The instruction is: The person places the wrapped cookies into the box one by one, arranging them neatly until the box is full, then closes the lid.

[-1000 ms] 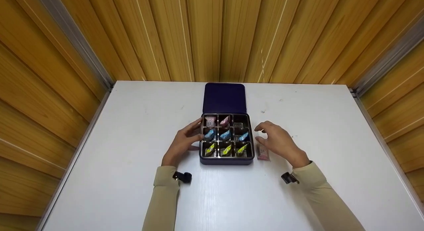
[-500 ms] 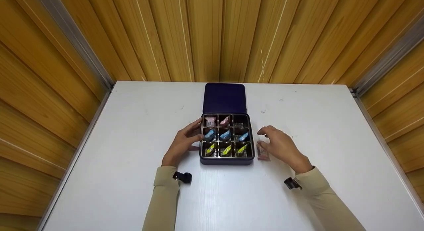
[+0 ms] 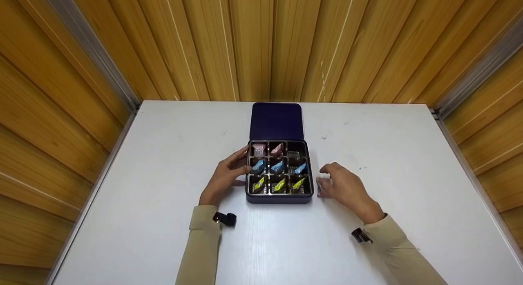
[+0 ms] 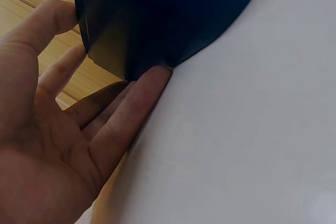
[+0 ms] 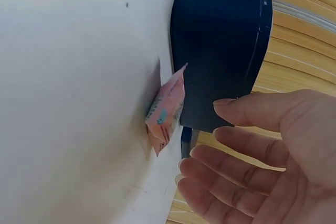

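Observation:
A dark blue tin box (image 3: 279, 199) stands with its lid raised at the back. Its divided tray holds pink candies (image 3: 259, 150) in the back left and back middle cells, blue candies (image 3: 278, 167) in the middle row and yellow candies (image 3: 279, 185) in the front row; the back right cell shows its bare floor. My left hand (image 3: 224, 176) rests against the box's left side, thumb at the rim, fingers fairly straight. My right hand (image 3: 347, 187) hovers by the right side, fingers apart, beside a pink wrapped candy (image 5: 168, 109) on the table, partly hidden in the head view.
The white table (image 3: 163, 174) carries a few small marks behind and to the right of the box. Wood-patterned walls (image 3: 269, 43) rise behind and at both sides. The raised lid (image 3: 276, 121) reaches close to the table's back edge.
My right hand has come down toward the front and slightly right, covering more of the loose pink candy in the head view. The left hand and the box stay in place.

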Action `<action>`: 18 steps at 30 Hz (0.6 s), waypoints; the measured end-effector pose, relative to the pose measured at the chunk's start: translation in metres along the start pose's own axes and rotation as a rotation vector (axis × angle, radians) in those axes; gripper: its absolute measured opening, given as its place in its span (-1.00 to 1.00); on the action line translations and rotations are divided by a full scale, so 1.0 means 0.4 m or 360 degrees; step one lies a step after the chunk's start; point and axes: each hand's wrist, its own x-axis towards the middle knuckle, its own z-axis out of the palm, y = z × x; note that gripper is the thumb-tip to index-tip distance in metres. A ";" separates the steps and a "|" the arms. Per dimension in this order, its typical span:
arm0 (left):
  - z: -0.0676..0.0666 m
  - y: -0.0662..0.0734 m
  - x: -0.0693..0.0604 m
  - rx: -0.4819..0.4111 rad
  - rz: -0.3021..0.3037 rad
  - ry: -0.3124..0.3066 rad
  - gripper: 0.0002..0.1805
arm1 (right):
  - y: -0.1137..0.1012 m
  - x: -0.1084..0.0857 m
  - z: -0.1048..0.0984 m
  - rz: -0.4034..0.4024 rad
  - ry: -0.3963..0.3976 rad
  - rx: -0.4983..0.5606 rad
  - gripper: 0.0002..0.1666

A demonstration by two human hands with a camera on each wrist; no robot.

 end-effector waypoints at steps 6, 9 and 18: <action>0.000 0.000 -0.001 0.0010 0.0008 0.0003 -0.23 | -0.004 -0.008 0.020 -0.0011 0.0015 -0.0039 -0.80; -0.001 -0.001 0.000 0.0007 0.0014 -0.0006 -0.22 | -0.003 -0.011 0.027 -0.0027 0.0007 -0.0057 -0.80; -0.003 -0.002 0.000 -0.0004 0.0014 -0.0017 -0.21 | 0.004 -0.020 0.034 -0.0029 -0.0030 -0.0040 -0.79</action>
